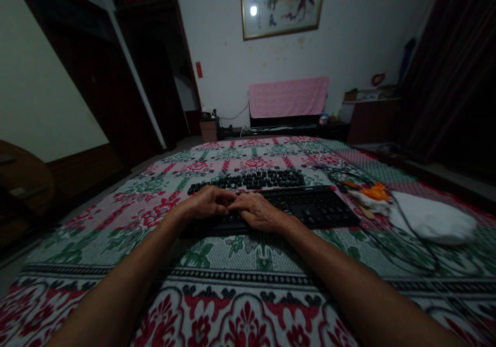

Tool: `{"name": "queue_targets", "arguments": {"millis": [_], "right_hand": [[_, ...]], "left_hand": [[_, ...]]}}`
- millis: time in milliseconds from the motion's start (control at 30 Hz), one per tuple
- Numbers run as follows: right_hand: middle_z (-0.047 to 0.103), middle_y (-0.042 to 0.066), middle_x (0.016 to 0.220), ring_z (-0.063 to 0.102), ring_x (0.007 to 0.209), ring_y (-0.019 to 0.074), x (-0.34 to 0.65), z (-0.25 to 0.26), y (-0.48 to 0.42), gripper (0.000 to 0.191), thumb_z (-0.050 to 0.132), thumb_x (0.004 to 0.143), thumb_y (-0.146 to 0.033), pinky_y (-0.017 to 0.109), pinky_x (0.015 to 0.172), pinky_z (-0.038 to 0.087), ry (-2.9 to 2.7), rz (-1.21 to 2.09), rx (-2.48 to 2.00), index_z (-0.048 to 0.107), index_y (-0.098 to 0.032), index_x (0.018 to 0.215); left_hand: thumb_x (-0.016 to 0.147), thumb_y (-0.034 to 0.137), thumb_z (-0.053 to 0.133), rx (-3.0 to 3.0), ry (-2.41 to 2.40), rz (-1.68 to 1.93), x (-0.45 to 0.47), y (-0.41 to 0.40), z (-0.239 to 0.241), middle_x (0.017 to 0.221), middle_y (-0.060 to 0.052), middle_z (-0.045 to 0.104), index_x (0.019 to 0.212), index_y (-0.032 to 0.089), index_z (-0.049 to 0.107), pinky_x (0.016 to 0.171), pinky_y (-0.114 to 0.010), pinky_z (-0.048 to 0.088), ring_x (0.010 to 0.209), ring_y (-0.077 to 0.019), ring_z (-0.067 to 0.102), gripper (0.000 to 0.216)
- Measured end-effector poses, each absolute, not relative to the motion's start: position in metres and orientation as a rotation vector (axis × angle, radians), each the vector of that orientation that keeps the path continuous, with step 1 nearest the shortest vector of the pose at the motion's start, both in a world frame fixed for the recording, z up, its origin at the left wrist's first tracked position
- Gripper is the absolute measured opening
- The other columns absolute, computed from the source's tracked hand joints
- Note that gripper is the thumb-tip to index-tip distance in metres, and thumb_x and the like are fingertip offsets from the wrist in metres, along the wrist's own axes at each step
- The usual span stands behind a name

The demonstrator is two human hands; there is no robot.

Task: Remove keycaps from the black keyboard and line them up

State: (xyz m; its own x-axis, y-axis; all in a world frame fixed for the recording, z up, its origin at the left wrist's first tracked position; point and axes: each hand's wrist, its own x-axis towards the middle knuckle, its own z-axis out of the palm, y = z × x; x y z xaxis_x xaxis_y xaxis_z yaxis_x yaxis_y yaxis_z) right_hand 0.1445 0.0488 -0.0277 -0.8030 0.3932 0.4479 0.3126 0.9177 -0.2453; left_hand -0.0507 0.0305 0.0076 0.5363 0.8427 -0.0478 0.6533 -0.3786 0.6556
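Note:
A black keyboard [318,208] lies on the patterned cloth, its left part largely covered by my hands. Behind it stretches a band of loose-looking black keycaps [267,179], spread in rough rows. My left hand [207,202] bends over the keyboard's left half, thumb and fingers drawn together. Close against it, my right hand [256,211] reaches in with curled fingers, its fingertips meeting those of the left. Whatever sits between the fingertips is too small and dark to make out.
To the right lie an orange cloth-like item [374,192], a white bundle [432,217] and a looped black cable [418,267]. The floral cloth [248,305] covers the whole surface. Beyond it, a pink towel [289,97] hangs over a dark screen by the wall.

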Motion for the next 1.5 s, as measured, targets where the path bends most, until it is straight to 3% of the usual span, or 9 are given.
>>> {"name": "queue_targets", "arguments": {"millis": [700, 933, 1500], "right_hand": [[0.059, 0.003, 0.099, 0.051, 0.090, 0.0143, 0.1451, -0.0262, 0.0486, 0.038, 0.039, 0.076, -0.006, 0.029, 0.081, 0.035, -2.562, 0.293, -0.516, 0.059, -0.023, 0.103], [0.059, 0.003, 0.098, 0.050, 0.090, 0.0145, 0.1450, -0.0284, 0.0503, 0.040, 0.039, 0.072, -0.005, 0.029, 0.081, 0.035, -2.559, 0.288, -0.514, 0.060, -0.023, 0.101], [0.059, 0.000, 0.101, 0.050, 0.092, 0.0145, 0.1450, -0.0245, 0.0476, 0.043, 0.038, 0.069, -0.002, 0.030, 0.082, 0.035, -2.614, 0.251, -0.443, 0.060, -0.024, 0.099]], "left_hand": [[0.065, 0.021, 0.057, 1.930, 1.115, 0.476, -0.0540, 0.0294, 0.0074, 0.076, 0.000, 0.059, 0.114, 0.014, 0.050, 0.060, -0.020, 0.038, 0.064, -0.0087, 0.048, 0.051], [0.065, 0.020, 0.055, 2.072, 1.199, 0.405, -0.0498, 0.0264, 0.0112, 0.077, 0.001, 0.061, 0.115, 0.018, 0.050, 0.061, -0.019, 0.039, 0.067, -0.0100, 0.050, 0.050], [0.064, 0.019, 0.053, 2.041, 1.166, 0.370, -0.0466, 0.0253, 0.0126, 0.066, 0.004, 0.054, 0.112, 0.016, 0.052, 0.052, -0.016, 0.033, 0.057, -0.0072, 0.043, 0.049]]}}
